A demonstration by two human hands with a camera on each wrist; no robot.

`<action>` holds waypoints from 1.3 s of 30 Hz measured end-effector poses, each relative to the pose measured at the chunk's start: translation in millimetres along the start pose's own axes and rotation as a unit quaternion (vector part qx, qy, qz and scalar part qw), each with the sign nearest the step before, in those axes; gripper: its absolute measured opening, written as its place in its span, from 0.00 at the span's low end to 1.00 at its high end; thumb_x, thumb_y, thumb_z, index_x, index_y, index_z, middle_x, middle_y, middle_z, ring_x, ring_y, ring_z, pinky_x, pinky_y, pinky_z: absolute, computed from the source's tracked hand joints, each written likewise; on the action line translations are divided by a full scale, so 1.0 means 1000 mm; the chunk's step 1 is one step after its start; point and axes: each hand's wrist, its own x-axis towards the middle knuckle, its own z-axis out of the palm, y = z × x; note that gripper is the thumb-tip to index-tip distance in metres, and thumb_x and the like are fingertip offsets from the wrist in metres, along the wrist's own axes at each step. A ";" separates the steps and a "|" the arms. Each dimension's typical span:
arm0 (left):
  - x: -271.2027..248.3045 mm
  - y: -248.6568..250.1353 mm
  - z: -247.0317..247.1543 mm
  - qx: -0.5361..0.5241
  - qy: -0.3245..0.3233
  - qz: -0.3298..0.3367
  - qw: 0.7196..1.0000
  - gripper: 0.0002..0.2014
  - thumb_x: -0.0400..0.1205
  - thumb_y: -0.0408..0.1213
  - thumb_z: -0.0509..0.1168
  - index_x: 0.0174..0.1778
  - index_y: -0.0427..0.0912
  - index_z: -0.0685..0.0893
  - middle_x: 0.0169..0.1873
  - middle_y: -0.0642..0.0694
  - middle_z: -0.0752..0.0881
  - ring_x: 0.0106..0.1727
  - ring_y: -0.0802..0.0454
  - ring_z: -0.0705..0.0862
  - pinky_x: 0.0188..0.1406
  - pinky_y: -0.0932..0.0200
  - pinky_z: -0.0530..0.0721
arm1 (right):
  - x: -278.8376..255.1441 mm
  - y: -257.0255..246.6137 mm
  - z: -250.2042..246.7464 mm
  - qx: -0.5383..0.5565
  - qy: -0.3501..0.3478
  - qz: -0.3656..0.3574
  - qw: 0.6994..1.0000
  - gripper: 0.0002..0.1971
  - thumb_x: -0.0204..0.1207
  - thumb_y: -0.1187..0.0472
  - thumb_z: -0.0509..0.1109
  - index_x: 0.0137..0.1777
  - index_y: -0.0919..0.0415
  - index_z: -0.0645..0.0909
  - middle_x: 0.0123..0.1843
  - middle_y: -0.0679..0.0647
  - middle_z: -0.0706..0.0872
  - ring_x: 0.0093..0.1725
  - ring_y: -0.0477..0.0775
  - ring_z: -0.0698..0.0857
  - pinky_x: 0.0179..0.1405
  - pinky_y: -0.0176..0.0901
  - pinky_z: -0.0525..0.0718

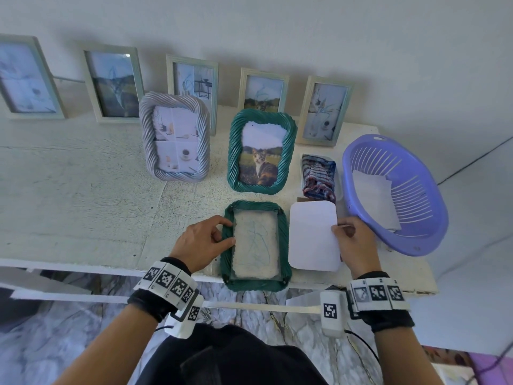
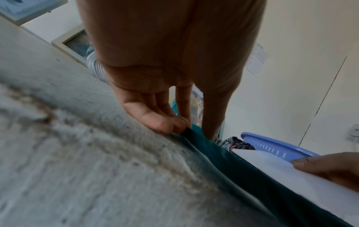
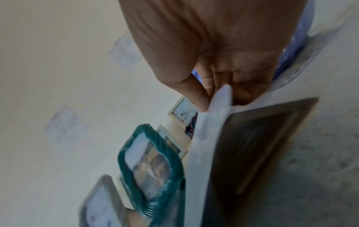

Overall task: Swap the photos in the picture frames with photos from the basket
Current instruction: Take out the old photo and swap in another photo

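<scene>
1. Left hand (image 1: 201, 243): fingers curled, thumb and fingertips (image 2: 174, 124) pinching the left rim of the green frame lying flat (image 1: 256, 247) at the near edge of the desk (image 1: 83, 176)
2. Right hand (image 1: 354, 243): thumb and fingers clamped on the right edge of a white sheet (image 1: 313, 236), which lies just beside the flat frame at its 3 o'clock; in the right wrist view the sheet is lifted at the gripped edge, with a dark panel under it
3. Flat green frame: back side up, glass in place, pale surface with a faint scribble showing through
4. Purple basket (image 1: 427, 190): at 3 o'clock of the right hand, tilted, white photos (image 1: 374, 195) lying inside
5. Striped cloth (image 1: 319, 173): in a small white tray at 12 o'clock of the white sheet, touching the basket's left side
6. Standing green frame (image 1: 261, 151): cat photo, at 12 o'clock of the flat frame; grey twisted frame (image 1: 175, 137) at its 9 o'clock
7. Five pale frames (image 1: 113, 84): leaning on the wall along the desk's far edge
</scene>
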 end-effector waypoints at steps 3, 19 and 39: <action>0.000 -0.001 0.000 -0.002 0.003 0.000 1.000 0.14 0.78 0.49 0.72 0.58 0.55 0.82 0.33 0.53 0.86 0.38 0.58 0.84 0.42 0.54 0.83 | -0.006 -0.004 0.004 0.110 -0.018 0.016 0.994 0.04 0.79 0.66 0.68 0.48 0.57 0.81 0.52 0.59 0.87 0.48 0.55 0.83 0.48 0.53 0.81; -0.001 -0.003 0.004 0.018 0.010 0.020 1.000 0.18 0.81 0.49 0.68 0.67 0.63 0.79 0.34 0.55 0.84 0.39 0.57 0.83 0.43 0.55 0.84 | -0.037 -0.031 0.078 -0.009 -0.085 -0.078 0.993 0.05 0.77 0.61 0.72 0.50 0.55 0.80 0.41 0.49 0.85 0.42 0.48 0.84 0.40 0.38 0.80; 0.003 -0.006 0.006 0.019 0.025 0.021 0.999 0.16 0.82 0.48 0.67 0.66 0.59 0.83 0.34 0.56 0.83 0.38 0.60 0.80 0.39 0.59 0.79 | -0.040 -0.027 0.083 -0.192 -0.063 -0.149 0.968 0.09 0.80 0.56 0.69 0.53 0.60 0.81 0.41 0.54 0.87 0.40 0.53 0.83 0.39 0.43 0.81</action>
